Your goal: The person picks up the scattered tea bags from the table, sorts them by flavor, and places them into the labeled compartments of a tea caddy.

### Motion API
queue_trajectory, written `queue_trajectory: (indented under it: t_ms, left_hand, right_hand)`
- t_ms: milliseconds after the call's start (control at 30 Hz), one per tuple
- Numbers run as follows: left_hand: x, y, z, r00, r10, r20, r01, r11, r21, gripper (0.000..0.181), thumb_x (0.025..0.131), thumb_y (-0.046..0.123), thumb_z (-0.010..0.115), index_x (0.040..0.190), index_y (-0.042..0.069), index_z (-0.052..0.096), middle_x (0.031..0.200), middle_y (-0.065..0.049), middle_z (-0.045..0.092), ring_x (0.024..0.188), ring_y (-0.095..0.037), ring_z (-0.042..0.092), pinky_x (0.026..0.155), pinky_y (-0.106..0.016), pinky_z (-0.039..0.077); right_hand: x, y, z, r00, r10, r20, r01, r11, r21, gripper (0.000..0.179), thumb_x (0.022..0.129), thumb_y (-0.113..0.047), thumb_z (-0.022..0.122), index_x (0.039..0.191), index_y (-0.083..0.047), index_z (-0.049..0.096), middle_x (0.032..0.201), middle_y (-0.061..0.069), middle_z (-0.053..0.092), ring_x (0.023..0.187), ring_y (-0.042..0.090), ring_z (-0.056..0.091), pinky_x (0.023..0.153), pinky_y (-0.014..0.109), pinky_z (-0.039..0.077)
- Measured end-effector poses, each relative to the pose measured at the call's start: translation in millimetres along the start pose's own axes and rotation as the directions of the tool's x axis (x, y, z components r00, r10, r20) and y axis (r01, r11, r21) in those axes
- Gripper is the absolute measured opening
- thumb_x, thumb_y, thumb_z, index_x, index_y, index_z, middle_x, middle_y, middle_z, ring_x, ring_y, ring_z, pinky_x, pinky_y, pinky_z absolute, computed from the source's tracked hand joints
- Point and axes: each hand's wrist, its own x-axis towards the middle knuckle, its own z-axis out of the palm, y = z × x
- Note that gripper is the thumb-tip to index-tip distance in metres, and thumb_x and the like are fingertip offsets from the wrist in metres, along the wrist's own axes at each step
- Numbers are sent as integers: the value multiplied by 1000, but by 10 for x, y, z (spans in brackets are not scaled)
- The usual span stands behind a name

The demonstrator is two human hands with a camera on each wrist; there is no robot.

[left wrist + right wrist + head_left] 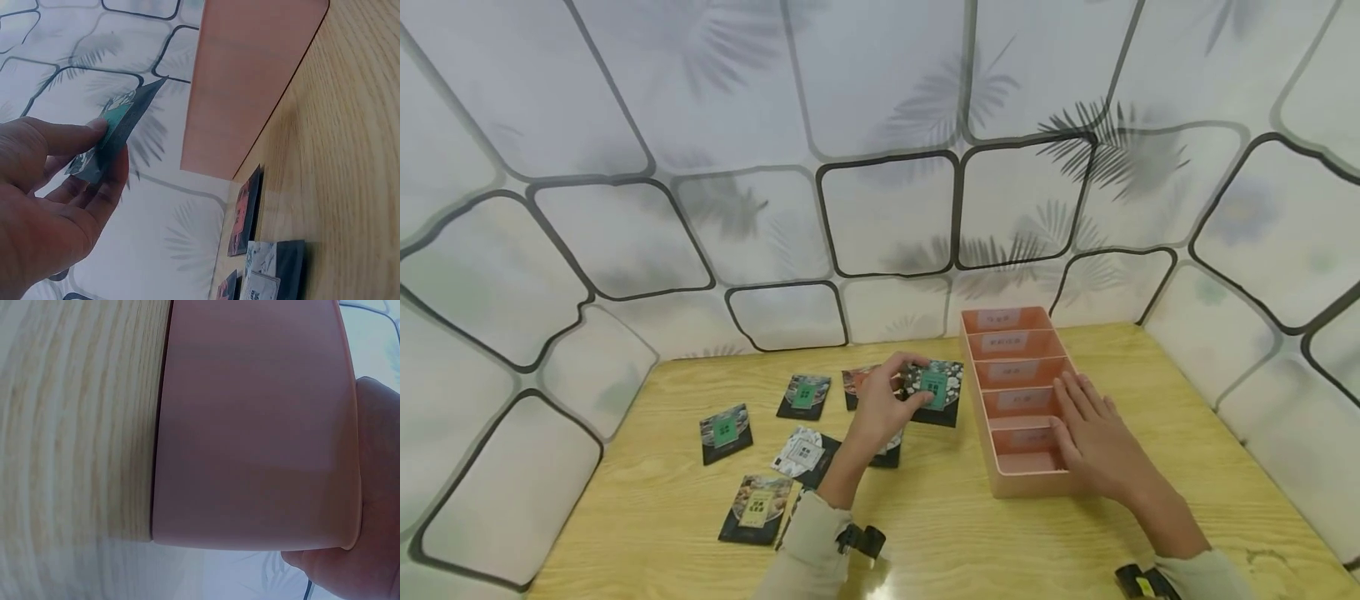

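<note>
My left hand (877,410) pinches a flat square packet (944,410) between thumb and fingers, just left of the pink divided box (1033,486). The packet has a green label, a black-and-white patterned top and a dark lower band. In the left wrist view this packet (119,137) is tilted and raised above the table. My right hand (1097,442) rests on the box's right rim with fingers straight, its thumb over the nearest compartment. The right wrist view shows the hand (380,487) against the rim. Each compartment bears a pale label strip.
Several similar packets lie on the wooden table to the left, including two green-labelled ones (803,397) (726,432), a white one (806,454) and a yellow-labelled one (756,508). A red packet (852,383) lies partly behind my left hand. Patterned curtain walls (895,217) enclose the table.
</note>
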Motion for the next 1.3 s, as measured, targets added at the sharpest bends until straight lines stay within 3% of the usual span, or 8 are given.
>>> queue_trajectory:
  t_ms: [200, 300, 433, 700, 900, 1167, 1300]
  left_hand:
    - [119, 38, 85, 1000, -25, -6, 25, 1000, 1, 39, 89, 3, 80, 125, 11, 67, 124, -9, 66, 85, -24, 70, 66, -30, 52]
    - [180, 46, 129, 1000, -17, -10, 17, 1000, -2, 37, 90, -1, 77, 125, 9, 67, 126, -10, 66, 68, -21, 66, 57, -25, 45]
    - [237, 54, 176, 1000, -16, 5, 16, 999, -31, 37, 93, -8, 71, 126, 8, 66, 130, -11, 64, 60, -22, 56, 53, -24, 40]
    - [411, 75, 277, 1000, 15, -8, -16, 997, -73, 27, 98, -5, 65, 122, 8, 65, 111, -13, 66, 70, -31, 64, 46, -26, 43]
    - [550, 115, 361, 998, 49, -30, -50, 997, -64, 23, 96, -3, 68, 117, 8, 66, 114, -9, 68, 82, -21, 68, 53, -25, 46]
    - [713, 135, 441, 996, 56, -71, -63, 994, -88, 22, 94, -7, 69, 113, 5, 68, 109, -12, 67, 91, -22, 71, 66, -25, 51]
    - [778, 153, 473, 995, 42, -87, -50, 994, -98, 22, 95, -6, 69, 113, 6, 68, 108, -11, 65, 90, -21, 71, 66, -25, 51]
  right_hand:
    - [-7, -26, -47, 1000, 23, 12, -23, 1000, 0, 62, 110, -29, 43, 158, 8, 28, 165, 28, 21, 153, 45, 15, 113, 70, 21]
    - [-8, -23, -53, 999, 30, 17, -30, 1000, 4, 62, 110, -29, 43, 158, 8, 27, 165, 28, 21, 153, 46, 14, 114, 69, 20]
    - [-18, -6, -21, 999, 28, 20, -28, 1000, 11, 63, 111, -29, 43, 158, 9, 26, 164, 29, 21, 153, 46, 14, 116, 69, 17]
    - [-35, -21, -35, 999, 37, 24, -37, 999, 6, 63, 110, -29, 43, 158, 8, 26, 165, 29, 20, 153, 45, 13, 114, 70, 20]
    - [-14, -8, -52, 999, 38, 25, -38, 999, -9, 63, 110, -29, 42, 159, 7, 25, 165, 29, 20, 153, 46, 14, 114, 70, 20]
    - [16, -9, -4, 999, 34, 35, -34, 999, -17, 63, 110, -30, 42, 159, 7, 26, 165, 28, 21, 153, 46, 15, 114, 70, 20]
    - [21, -31, -14, 999, 38, 33, -37, 999, -15, 63, 110, -30, 43, 159, 6, 26, 166, 27, 20, 153, 45, 14, 114, 69, 20]
